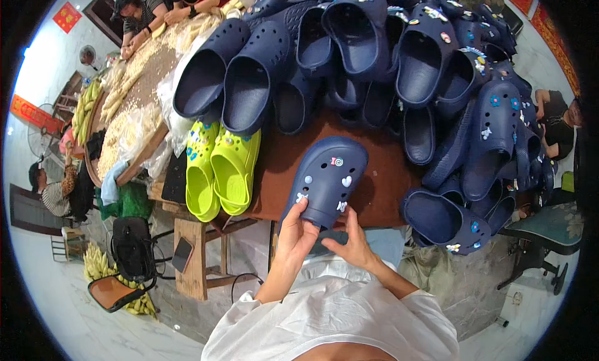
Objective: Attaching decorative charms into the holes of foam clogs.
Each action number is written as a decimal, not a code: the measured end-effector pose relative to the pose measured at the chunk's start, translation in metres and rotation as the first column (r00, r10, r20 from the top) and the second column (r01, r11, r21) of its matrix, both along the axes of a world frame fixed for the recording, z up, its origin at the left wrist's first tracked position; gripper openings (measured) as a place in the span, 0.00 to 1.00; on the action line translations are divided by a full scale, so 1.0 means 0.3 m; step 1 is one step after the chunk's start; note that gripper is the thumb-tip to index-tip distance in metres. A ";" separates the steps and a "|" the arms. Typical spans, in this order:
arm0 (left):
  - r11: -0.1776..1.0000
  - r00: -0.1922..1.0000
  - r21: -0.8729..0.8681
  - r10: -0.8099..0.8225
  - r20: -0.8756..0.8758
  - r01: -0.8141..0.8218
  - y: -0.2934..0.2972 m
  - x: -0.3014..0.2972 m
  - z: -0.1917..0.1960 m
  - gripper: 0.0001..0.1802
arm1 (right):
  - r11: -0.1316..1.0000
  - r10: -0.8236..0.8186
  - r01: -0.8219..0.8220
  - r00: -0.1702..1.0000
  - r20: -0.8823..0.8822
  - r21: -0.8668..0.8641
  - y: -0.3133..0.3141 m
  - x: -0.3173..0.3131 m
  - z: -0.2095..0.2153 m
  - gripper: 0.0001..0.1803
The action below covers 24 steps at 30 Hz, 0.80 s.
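Observation:
A navy clog [327,174] is tilted up in front of me, its toe pointing away. Small charms sit in some of its holes: a pink and white swirl, a white heart and little white figures. My left hand [296,234] grips its left side near the heel end, with a finger or thumb beside a white charm. At the lower right edge my right hand [355,242] touches the clog near another white charm; its thumb stands apart below. Part of the right fingers is hidden behind the shoe. The brown tabletop [274,167] lies beneath.
Piled navy clogs [424,61] cover the table's far and right sides. A lime-green pair [232,170] stands on the left. Beyond are a wooden stool [191,267] with a phone [182,255], a tray of pale kernels [146,80], a black chair [132,248] and several people.

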<state>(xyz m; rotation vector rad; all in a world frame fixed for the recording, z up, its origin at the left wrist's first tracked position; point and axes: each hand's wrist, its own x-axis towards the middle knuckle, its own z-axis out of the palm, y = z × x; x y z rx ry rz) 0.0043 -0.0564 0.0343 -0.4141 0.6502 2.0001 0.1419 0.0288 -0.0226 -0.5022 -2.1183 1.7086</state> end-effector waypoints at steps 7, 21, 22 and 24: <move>0.975 0.964 0.148 -0.192 0.187 0.165 0.071 0.037 0.102 0.20 | 0.995 -0.002 0.003 1.000 -0.012 0.096 -0.014 0.008 -0.012 0.46; 0.953 0.210 -0.239 -0.199 -0.957 -0.187 0.004 0.056 0.132 0.30 | 0.975 -0.217 0.201 0.949 -0.228 -0.091 0.157 -0.019 0.154 0.37; 0.922 0.105 -0.285 -0.267 -0.958 -0.260 0.013 0.043 0.125 0.31 | 0.975 -0.218 0.201 0.951 -0.220 -0.097 0.168 -0.024 0.184 0.37; 0.903 0.033 -0.366 -0.369 -0.929 -0.224 0.016 0.016 0.084 0.35 | 0.971 -0.218 0.186 0.943 -0.250 -0.147 0.166 -0.056 0.226 0.36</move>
